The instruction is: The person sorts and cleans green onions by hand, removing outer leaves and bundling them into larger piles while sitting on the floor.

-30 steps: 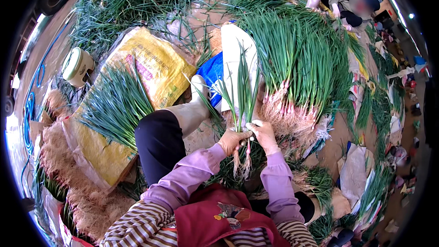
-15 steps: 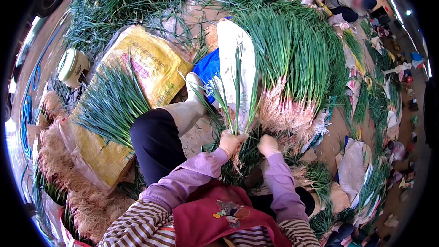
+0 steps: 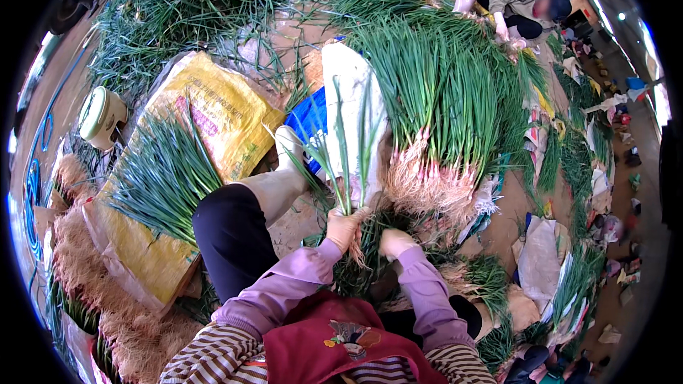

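Observation:
My left hand [image 3: 344,230] is closed around a few green onions [image 3: 346,201]. Their long leaves point away from me and fan out, while pale roots hang below my fingers. Just to the right, my right hand [image 3: 396,243] is curled close to those roots, apart from the left hand. Whatever its fingers may hold is hidden. Beyond it lies a large pile of green onions [image 3: 441,99], with pinkish stems and roots toward me. A white sack [image 3: 352,85] with a blue part lies under the held leaves.
At left, a bundle of green onions [image 3: 167,178] rests on a yellow sack [image 3: 220,117], near a lidded bucket [image 3: 102,117]. Rooted bundles [image 3: 92,242] line the lower left. Loose leaves [image 3: 192,14] are heaped far left. Another person [image 3: 523,3] sits at far right.
The whole view has shifted slightly, so most things appear further left. My left hand still grips the green onions, and my right hand remains curled beside it.

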`<state>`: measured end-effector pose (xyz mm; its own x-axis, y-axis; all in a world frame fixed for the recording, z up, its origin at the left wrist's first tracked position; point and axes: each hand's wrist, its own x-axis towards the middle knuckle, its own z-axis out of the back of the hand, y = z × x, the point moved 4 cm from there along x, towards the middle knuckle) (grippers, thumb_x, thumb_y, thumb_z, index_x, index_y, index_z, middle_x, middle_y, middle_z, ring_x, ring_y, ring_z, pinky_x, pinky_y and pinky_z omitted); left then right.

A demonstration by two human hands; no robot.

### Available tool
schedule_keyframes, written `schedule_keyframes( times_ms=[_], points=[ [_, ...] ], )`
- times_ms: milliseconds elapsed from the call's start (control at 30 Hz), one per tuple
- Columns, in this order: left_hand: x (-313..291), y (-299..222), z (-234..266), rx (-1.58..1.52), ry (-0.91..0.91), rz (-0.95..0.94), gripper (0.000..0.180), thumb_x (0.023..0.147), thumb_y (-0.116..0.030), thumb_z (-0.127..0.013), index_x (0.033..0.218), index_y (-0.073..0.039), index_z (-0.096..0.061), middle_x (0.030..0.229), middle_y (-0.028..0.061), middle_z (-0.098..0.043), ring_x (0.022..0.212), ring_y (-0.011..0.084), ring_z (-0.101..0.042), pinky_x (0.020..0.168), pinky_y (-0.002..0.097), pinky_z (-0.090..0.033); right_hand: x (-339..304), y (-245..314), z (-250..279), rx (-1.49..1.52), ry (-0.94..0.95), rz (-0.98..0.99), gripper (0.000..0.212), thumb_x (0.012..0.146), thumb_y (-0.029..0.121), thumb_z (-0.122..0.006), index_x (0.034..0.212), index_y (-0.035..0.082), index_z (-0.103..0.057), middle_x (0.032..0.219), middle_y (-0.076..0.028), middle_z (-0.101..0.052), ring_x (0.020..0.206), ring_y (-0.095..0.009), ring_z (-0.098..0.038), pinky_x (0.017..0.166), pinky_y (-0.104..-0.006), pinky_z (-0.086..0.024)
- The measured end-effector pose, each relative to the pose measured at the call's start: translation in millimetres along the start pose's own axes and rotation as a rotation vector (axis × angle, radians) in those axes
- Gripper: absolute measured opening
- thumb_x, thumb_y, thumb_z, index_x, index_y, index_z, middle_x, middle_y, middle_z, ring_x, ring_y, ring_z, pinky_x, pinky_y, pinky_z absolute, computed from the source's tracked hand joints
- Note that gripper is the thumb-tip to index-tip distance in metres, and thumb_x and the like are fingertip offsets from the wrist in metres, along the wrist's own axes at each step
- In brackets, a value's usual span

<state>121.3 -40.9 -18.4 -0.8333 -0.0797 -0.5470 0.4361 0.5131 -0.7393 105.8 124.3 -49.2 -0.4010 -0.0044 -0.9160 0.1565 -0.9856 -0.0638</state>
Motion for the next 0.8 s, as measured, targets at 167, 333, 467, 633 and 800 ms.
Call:
schedule_keyframes(
  times_ms=[167,333,467,633,800],
  points=[
    [5.5,-18.5,-13.4,-0.184,0.088,0.016,0.017,0.085,-0.022,-0.064,0.082,-0.006,-0.057,0.055,-0.0009,-0.049,0.036,0.0077,-0.041,0.033,0.0216,-0.029,-80.3,-22.5,148.0,0.585,-0.84,-0.115,0.041,0.085,0.037,-0.058,0.098,-0.002,-0.06,0.068,-0.014,-0.063,0.062,-0.025,-0.061,0.064,-0.0385,-0.05],
    [6.2,-29.0,-24.0,-0.052,0.179,0.155,0.02,0.086,-0.021,-0.063,0.075,-0.005,-0.057,0.056,-0.0017,-0.047,0.036,0.0079,-0.04,0.032,0.0214,-0.027,-27.4,-59.4,228.3,0.145,-1.236,-0.207,0.039,0.085,0.033,-0.059,0.098,-0.004,-0.056,0.075,-0.011,-0.06,0.055,-0.019,-0.056,0.054,-0.0355,-0.048],
    [11.2,-31.3,-14.8,-0.026,0.179,0.125,0.014,0.085,-0.016,-0.063,0.092,-0.004,-0.063,0.058,-0.001,-0.051,0.033,0.0073,-0.04,0.03,0.0201,-0.029,-31.8,-58.7,208.8,0.618,-1.038,-0.106,0.025,0.08,0.021,-0.059,0.092,-0.001,-0.056,0.064,-0.005,-0.056,0.048,-0.015,-0.052,0.046,-0.0321,-0.044],
    [22.1,-7.9,-30.2,-0.117,0.253,0.124,0.03,0.084,-0.015,-0.064,0.114,-0.01,-0.062,0.06,-0.0034,-0.053,0.035,0.005,-0.04,0.031,0.019,-0.027,-93.6,-13.6,90.8,0.954,-0.584,0.35,0.022,0.086,0.024,-0.06,0.096,0.005,-0.057,0.075,-0.006,-0.058,0.068,-0.013,-0.055,0.063,-0.0263,-0.047],
    [-11.3,-13.5,-44.3,-0.127,0.333,0.321,0.016,0.078,-0.012,-0.071,0.081,0.003,-0.066,0.051,0.0047,-0.055,0.035,0.0105,-0.046,0.032,0.0245,-0.036,-95.1,-4.5,14.5,1.136,-0.301,0.559,0.033,0.092,0.031,-0.052,0.094,0.0,-0.062,0.067,-0.004,-0.057,0.054,-0.01,-0.05,0.051,-0.0239,-0.042]
  ],
)
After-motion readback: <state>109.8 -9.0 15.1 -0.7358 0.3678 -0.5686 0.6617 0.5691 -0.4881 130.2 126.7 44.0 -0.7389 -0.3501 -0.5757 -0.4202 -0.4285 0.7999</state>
